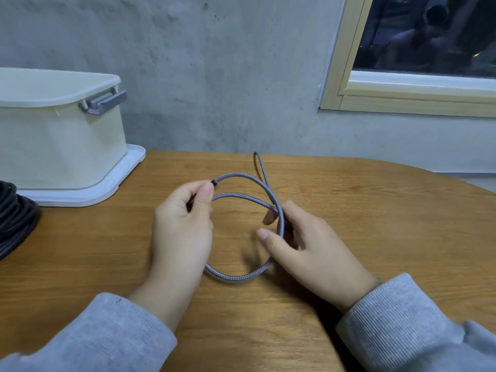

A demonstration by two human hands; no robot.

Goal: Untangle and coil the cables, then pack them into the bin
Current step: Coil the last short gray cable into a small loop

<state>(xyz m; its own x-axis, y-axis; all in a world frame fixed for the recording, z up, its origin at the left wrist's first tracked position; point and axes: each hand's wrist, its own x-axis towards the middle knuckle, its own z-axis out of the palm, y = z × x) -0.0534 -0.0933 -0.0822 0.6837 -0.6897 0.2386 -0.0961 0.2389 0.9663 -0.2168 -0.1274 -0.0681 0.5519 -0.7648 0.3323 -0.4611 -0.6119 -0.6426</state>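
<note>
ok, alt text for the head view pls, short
Two hands hold a grey braided cable in loops above a wooden table: left hand pinches one end, right hand grips the crossing. A cream bin and black coiled cable sit left.

Bare wood of the bench point(362, 210) lies open to the right of both hands and along its near edge between the grey sleeves. On the left, the cream bin point(61, 146) stands on its white lid point(118, 181) against the concrete wall point(214, 76), blocking the far-left corner, and a black cable coil point(14, 218) sits just in front of it at the left edge. Between the bin and the left hand point(182, 232) a strip of bench is open, while the grey braided cable point(241, 181) loops up between the two hands.
</note>
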